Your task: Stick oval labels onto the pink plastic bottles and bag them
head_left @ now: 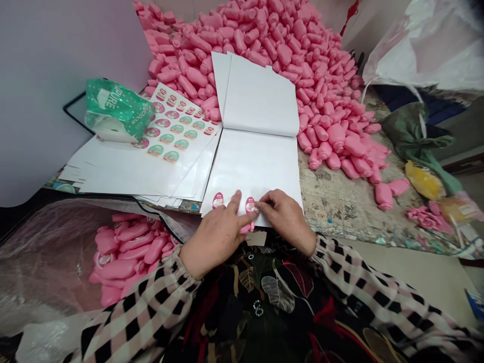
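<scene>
A white backing sheet [254,161] lies in front of me with two oval stickers at its near edge. My right hand [284,218] pinches the edge of the right sticker [250,204] with its fingertips. My left hand [216,236] is curled round a small pink bottle [246,228], index finger stretched toward that sticker. The other sticker [218,200] sits just left of my left hand's fingers.
A huge heap of pink bottles [287,60] fills the back. A sheet full of oval stickers [172,128] lies left, under a green plastic bag [113,108]. A clear bag with labelled pink bottles [121,252] sits at my left. Loose bottles [385,194] lie right.
</scene>
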Available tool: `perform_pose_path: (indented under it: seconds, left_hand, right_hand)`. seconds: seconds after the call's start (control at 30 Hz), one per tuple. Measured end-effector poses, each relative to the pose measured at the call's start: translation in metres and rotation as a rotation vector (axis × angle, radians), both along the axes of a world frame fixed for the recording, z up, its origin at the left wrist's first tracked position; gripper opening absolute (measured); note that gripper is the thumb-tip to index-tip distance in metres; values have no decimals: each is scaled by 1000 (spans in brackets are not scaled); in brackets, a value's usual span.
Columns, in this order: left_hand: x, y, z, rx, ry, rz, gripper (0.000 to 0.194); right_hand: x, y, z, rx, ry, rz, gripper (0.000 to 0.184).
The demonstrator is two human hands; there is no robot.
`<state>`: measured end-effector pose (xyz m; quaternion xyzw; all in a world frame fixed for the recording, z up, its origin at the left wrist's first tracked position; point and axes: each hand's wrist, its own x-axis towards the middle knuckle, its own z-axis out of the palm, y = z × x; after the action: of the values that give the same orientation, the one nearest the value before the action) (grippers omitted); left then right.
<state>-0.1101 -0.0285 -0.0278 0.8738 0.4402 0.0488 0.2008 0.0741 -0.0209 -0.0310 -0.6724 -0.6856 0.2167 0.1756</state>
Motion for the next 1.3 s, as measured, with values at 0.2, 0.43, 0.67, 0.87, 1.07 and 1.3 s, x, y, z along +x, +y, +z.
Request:
perform_pose_path:
  seconds: [0.2, 0.43, 0.67, 0.87, 1.07, 1.3]
  left_hand:
    - [13, -15, 2, 108, 132, 36, 57]
    - [12, -17, -3, 152, 164, 36, 45]
    - [8, -16, -5, 160, 114, -2, 52]
    - [7, -17, -10, 174, 115, -4, 52]
    - [0, -18, -8, 113, -57, -5, 54]
    - [-5, -32, 11, -533, -999, 445, 41]
  right_hand:
    - [-8, 0, 10, 40, -142, -44, 21]
    - [-19, -14, 32, 245, -311, 98, 24]
    - [-12, -20, 29, 283, -147, 66, 22]
    - [-13, -21, 26, 442, -156, 142, 21]
    - [4, -7, 33, 428, 77, -8, 20]
    - [11, -9, 48, 191, 570, -175, 22]
